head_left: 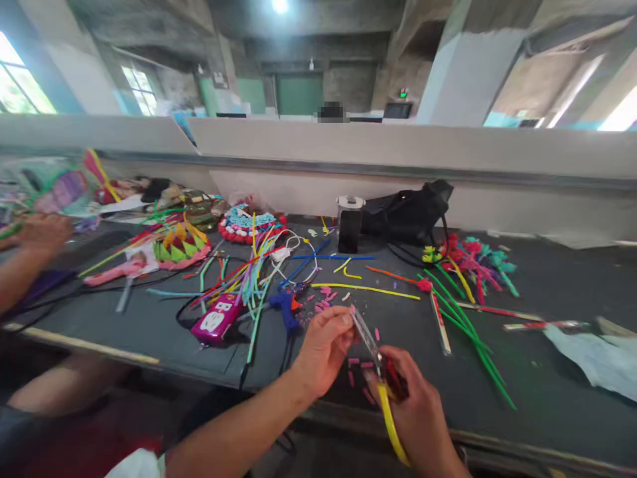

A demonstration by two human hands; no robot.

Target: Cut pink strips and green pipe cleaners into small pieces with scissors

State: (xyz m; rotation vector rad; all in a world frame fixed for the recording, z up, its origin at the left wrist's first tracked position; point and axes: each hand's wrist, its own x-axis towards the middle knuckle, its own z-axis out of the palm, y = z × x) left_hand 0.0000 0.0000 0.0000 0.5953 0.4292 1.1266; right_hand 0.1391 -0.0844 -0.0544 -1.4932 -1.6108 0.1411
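Observation:
My right hand [415, 398] is closed round the handles of a pair of scissors [368, 338]; one yellow handle loop shows below it, and red shows under the fingers. Thumb and fingertips of my left hand [326, 342] are pinched together at the blade tips. A small pink pipe cleaner piece [353, 309] shows there, mostly covered by the fingers. Short pink pipe cleaner cuttings [326, 292] lie on the dark table [562, 372] beyond my left hand, and several more are under the scissors. A blue glue gun [284, 307] rests left of my left hand.
A purple box [217, 320] and a bundle of coloured pipe cleaners [253, 272] lie to the left. Green pipe cleaners [470, 328] are on the right. Behind stand a phone [350, 231] and a black bag [411, 216]. A co-worker's hand [46, 232] is at far left.

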